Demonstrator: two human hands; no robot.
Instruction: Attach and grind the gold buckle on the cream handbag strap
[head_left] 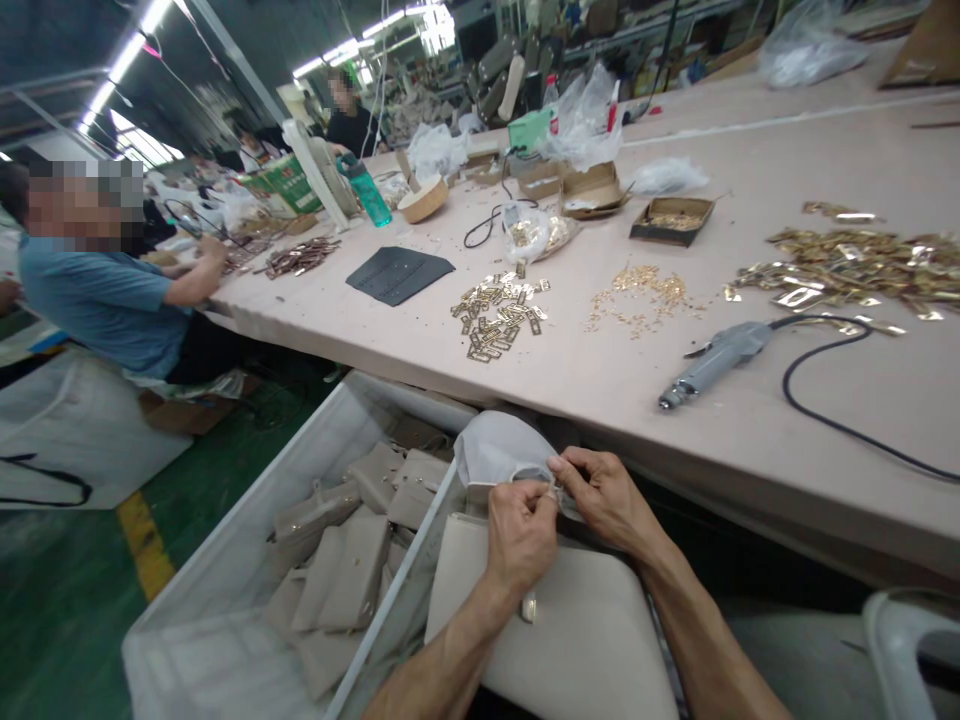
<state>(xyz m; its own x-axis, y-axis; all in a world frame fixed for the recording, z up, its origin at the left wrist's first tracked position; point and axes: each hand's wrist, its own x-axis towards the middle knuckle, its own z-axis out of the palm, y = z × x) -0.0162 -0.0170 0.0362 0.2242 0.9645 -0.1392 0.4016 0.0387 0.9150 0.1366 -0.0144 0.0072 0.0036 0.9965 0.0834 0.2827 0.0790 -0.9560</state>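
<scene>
A beige handbag (pixel 592 630) lies across my lap, with a small gold clasp (pixel 529 607) on its front. From its top edge a whitish piece like a lining (pixel 495 450) sticks up beside the table edge. My left hand (pixel 523 530) is closed, thumb and forefinger pinching at the bag's top beside an opening in the whitish piece. Against it from the right, my right hand (pixel 600 492) pinches the same spot with its fingertips. Whatever small part lies between the fingertips is hidden.
A white bin (pixel 232 540) to my left holds several beige bags (pixel 345 570). On the table (pixel 600 380) lie a corded electric screwdriver (pixel 716 362), gold plates (pixel 499 315), small gold fittings (pixel 641 295) and a dark board (pixel 399 274). A co-worker (pixel 112 290) sits further left.
</scene>
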